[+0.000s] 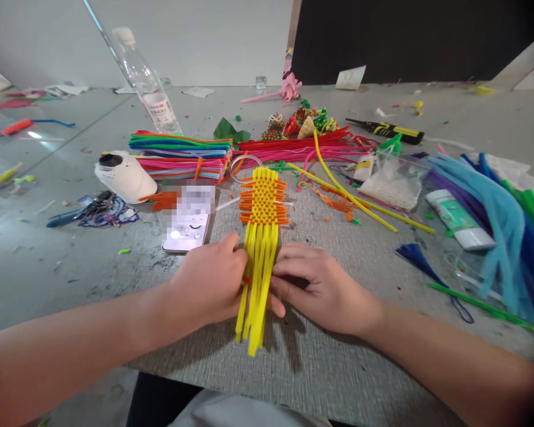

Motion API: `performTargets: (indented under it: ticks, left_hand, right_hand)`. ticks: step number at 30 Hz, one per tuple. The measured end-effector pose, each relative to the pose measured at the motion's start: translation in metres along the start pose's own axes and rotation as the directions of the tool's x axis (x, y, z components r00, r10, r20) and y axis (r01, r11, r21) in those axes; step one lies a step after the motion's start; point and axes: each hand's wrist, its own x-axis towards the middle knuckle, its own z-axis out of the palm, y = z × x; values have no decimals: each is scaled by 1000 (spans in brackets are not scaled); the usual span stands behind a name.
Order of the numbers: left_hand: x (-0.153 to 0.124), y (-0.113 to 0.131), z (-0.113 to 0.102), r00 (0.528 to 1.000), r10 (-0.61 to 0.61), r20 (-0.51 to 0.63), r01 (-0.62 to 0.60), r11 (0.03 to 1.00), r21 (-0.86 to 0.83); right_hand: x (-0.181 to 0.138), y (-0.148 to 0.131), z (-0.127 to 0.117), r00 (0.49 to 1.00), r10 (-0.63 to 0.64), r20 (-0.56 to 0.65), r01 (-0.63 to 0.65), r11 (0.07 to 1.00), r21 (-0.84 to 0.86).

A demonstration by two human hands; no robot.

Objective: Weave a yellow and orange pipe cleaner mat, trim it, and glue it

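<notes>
A woven mat of yellow and orange straws [262,201] lies on the grey table [320,367], its loose yellow strands [257,279] running toward me. My left hand [209,281] pinches the strands from the left, fingers closed on them and on a bit of orange straw. My right hand [320,287] rests on the right side of the strands, fingers curled against them and tucked under.
A phone [187,228] lies left of the mat, beside a white case [124,175] and a plastic bottle [149,89]. Bundles of coloured straws [182,155] lie behind. Blue and green pipe cleaners [507,231], a glue tube [458,219] and a knife [389,129] sit to the right.
</notes>
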Motion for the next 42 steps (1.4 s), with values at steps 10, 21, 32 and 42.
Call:
performTargets:
  ticks: [10, 21, 32, 42]
  left_hand:
    - [-2, 3, 7, 991, 21, -135, -22, 1000, -7]
    - [0, 4, 5, 988, -144, -61, 118, 941, -316]
    - [5, -10, 3, 990, -80, -120, 15, 884, -468]
    - [-8, -4, -7, 998, -54, 19, 57, 906, -420]
  right_hand:
    - [3, -2, -7, 978, 131, 161, -156, 975, 156]
    - [3, 3, -7, 982, 49, 182, -56, 998, 30]
    - [-4, 1, -20, 953, -118, 280, 132, 991, -30]
    - [-5, -2, -19, 928, -115, 353, 166, 979, -118]
